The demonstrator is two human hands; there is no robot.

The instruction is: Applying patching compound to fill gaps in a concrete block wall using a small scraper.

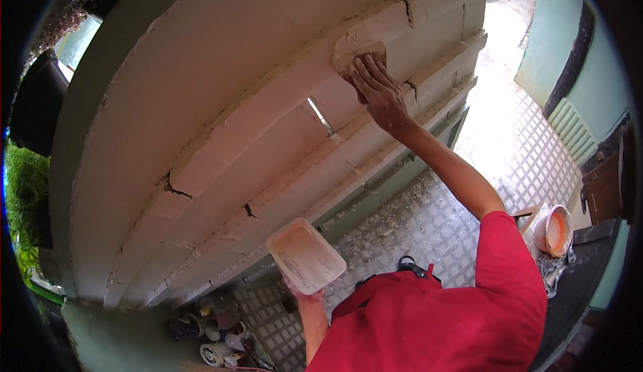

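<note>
My right hand [380, 89] is stretched up to a pale stepped wall [268, 151]. Its fingers press a flat brown spreader [377, 52] to one of the ledges, where pale wet paste [349, 49] lies. Low in front of my body, my left hand [305, 290] grips a shallow rectangular plastic tub [307, 255] from beneath. The tub is smeared inside with pale residue, and its walls hide most of those fingers. Cracks [175, 188] run through several of the ledges, and a narrow slit [320, 114] lets light through.
At the right stands a bucket [554, 230] with orange inside, beside a dark bench [583, 271]. Cans and jars [218, 335] crowd the floor at the lower left. Tiled floor [408, 218] with crumbs lies below the wall; a dark pot [37, 104] is far left.
</note>
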